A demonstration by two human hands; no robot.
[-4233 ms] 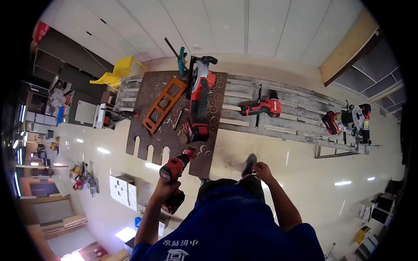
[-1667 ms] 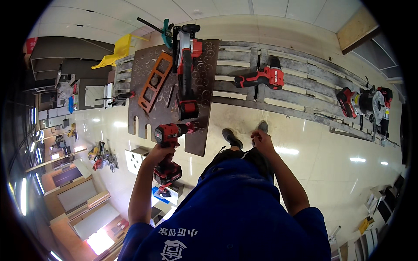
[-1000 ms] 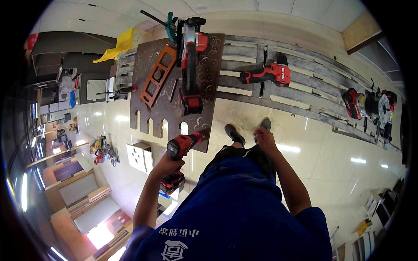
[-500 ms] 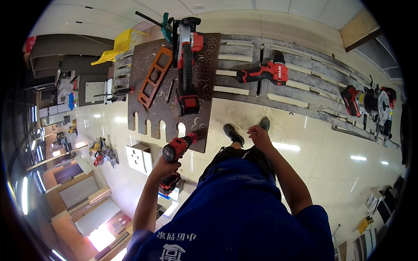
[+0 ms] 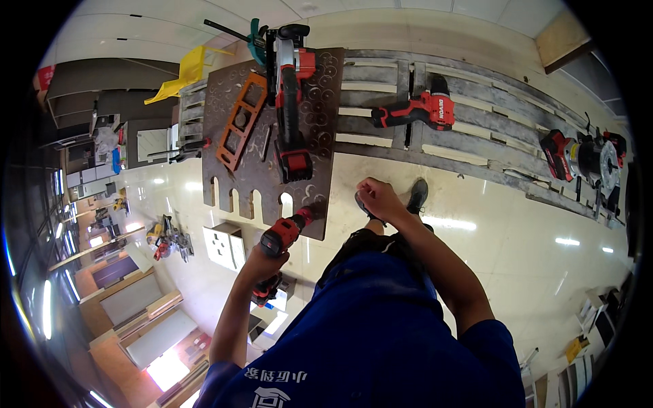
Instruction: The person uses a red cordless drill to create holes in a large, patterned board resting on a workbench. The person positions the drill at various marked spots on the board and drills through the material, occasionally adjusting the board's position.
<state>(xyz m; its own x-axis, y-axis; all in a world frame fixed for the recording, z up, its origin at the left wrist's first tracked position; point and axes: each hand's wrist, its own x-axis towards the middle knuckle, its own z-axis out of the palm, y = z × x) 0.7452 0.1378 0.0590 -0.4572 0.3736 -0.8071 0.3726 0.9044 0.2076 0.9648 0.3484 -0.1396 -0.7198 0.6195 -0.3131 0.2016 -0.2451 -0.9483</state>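
Observation:
My left hand [image 5: 262, 263] is wrapped around the grip of a red and black cordless drill [image 5: 280, 238]. The drill's red round tip [image 5: 306, 213] meets the near right part of a dark brown board [image 5: 224, 136], close to a row of rounded slots in its near edge. Many ring-shaped marks cover the board's right and far parts. My right hand [image 5: 379, 199], fingers curled in and no object visible in it, hovers in front of my body right of the board. A circular saw [image 5: 291, 102], an orange template with cut-outs [image 5: 243, 121] and a thin dark stick [image 5: 266, 141] lie on the board.
The board rests on a grey slatted bench [image 5: 469, 153]. Another red and black drill [image 5: 428, 111] lies right of it, with a red-handled power tool [image 5: 585, 160] at the bench's right end. A green clamp [image 5: 256, 42] is at the board's far edge. A white-topped box [image 5: 223, 246] stands left below.
My right hand has moved left and slightly up, toward the board, and its fingers look more curled. The left hand and drill stay at the board's edge while the view shifts slightly.

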